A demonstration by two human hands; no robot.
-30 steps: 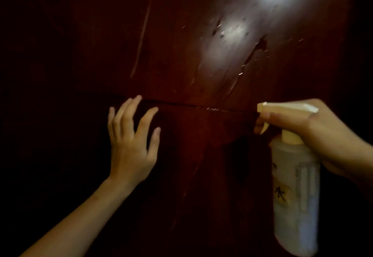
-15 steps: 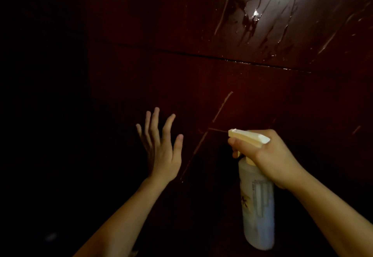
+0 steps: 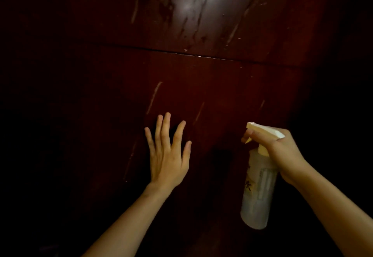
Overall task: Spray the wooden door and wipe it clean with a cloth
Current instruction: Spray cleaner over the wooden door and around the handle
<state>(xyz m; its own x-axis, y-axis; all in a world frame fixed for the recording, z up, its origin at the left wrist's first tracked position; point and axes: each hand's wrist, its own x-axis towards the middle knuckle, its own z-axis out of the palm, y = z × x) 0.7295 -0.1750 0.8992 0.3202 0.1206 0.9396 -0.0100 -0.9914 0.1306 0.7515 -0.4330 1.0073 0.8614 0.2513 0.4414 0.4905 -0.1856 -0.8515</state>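
Much of the scene is lost in darkness: both outer edges of the wooden door (image 3: 212, 87) fade to black, both forearms are cut off by the bottom of the frame, and the dark marks on the label of the spray bottle (image 3: 257, 188) cannot be read. No cloth can be made out. The bottle is gripped at its neck by the right hand (image 3: 282, 153), a finger curled over the trigger under the pale nozzle, which is aimed at the door; the translucent body hangs below the grip. The left hand (image 3: 168, 155) is held open and empty, fingers spread, to the left of the grip at about the same height, apparently flat against the panel, though contact cannot be confirmed. Compared with half a second ago, the groove (image 3: 181, 53) across the door is seen more level and the glare is centred higher. Above the grip, wet runs (image 3: 193, 24) are lit by that glare; pale streaks are seen beneath the groove.
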